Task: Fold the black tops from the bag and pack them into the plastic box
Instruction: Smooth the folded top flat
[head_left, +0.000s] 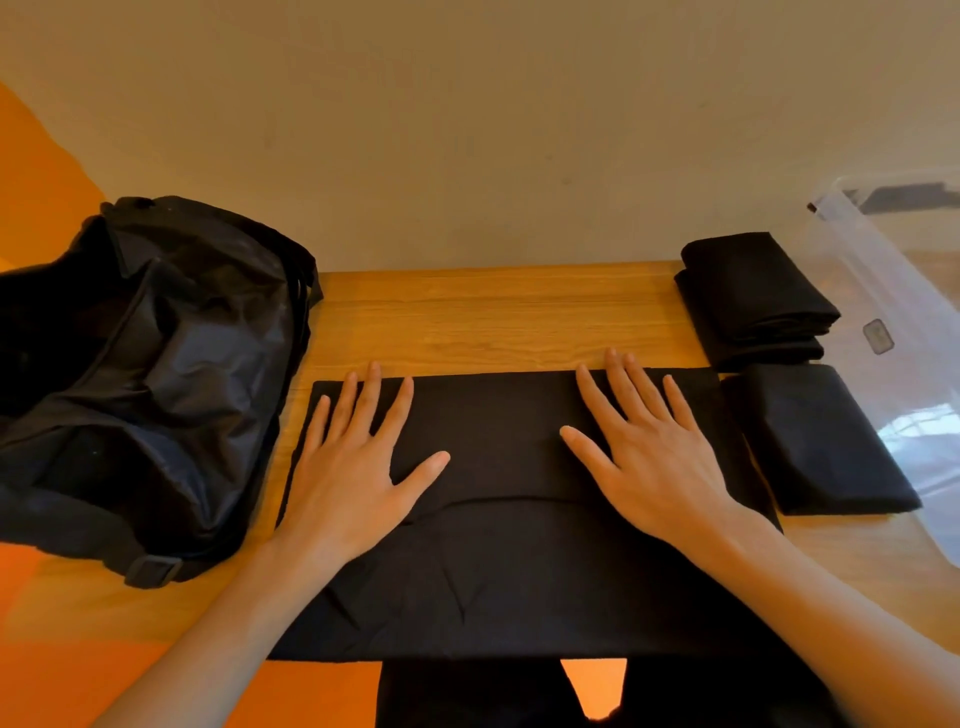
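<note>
Black top (498, 561) spread on the wooden table (467, 312), left hand (353, 467) and right hand (649, 457) pressing flat on it. Left of the top: black bag (150, 374). Right: folded tops (753, 301), clear plastic box (909, 322).

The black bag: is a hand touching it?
No, the left hand and right hand lie flat on the black top, clear of the bag.

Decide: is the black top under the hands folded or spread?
Partly folded: the black top has a layer doubled over its far half, its edge visible between the left hand and right hand.
</note>
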